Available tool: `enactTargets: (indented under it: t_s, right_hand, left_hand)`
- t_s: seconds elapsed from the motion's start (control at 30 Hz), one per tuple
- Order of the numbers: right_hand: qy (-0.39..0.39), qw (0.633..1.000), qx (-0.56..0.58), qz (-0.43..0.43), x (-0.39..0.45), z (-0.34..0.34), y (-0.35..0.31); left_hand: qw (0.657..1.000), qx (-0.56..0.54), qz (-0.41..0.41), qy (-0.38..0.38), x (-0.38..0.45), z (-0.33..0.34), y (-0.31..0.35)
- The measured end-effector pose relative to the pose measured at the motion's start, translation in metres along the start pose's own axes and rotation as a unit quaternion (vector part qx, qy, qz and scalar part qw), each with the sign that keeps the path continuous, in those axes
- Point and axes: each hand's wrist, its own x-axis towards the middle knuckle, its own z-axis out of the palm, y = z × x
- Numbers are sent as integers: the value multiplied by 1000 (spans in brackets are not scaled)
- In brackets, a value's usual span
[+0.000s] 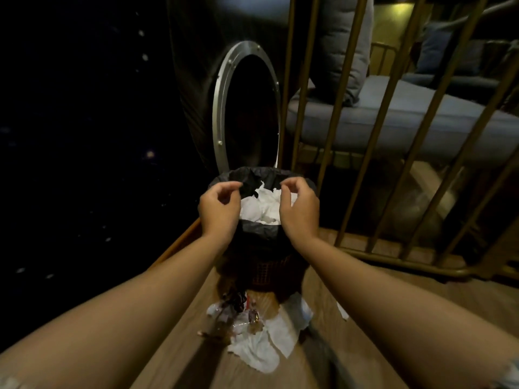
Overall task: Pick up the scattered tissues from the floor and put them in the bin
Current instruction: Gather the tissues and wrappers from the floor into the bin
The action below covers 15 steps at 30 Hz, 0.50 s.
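A small dark bin (261, 268) lined with a black bag (254, 175) stands on the wooden floor in the middle of the view. White tissues (259, 206) fill its top. My left hand (220, 209) hovers over the bin's left rim and my right hand (300, 209) over its right rim. Both have curled, parted fingers and hold nothing. On the floor in front of the bin lie crumpled white tissues (264, 341) mixed with clear wrappers and dark scraps (238, 304). A small white scrap (342, 310) lies to the right.
A golden metal railing (362, 169) runs along the right, with a grey cushioned sofa (393, 116) behind it. A large dark round object with a metal ring (219, 113) stands behind the bin. The left side is dark.
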Motion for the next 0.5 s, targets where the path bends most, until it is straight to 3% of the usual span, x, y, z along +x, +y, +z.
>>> enactTargets:
  t_s: [0.2,0.33,0.4,0.5]
  right_hand:
    - [-57,995,-51,-65,-66,-26,-26]
    - [-140,977,-120,-112,-133,-38,-32]
    - [-203,958,-135,-150,-164,-49,-31]
    - [-344,896,-173,-220,-208,-68,-30]
  left_hand:
    - [993,57,24,-104,-63,-55,12]
    - [974,154,38,-163,-125,-101,1]
    - [958,197,36,-205,-158,-122,-6]
    - [932,223,18,-284,-205,-148,-14]
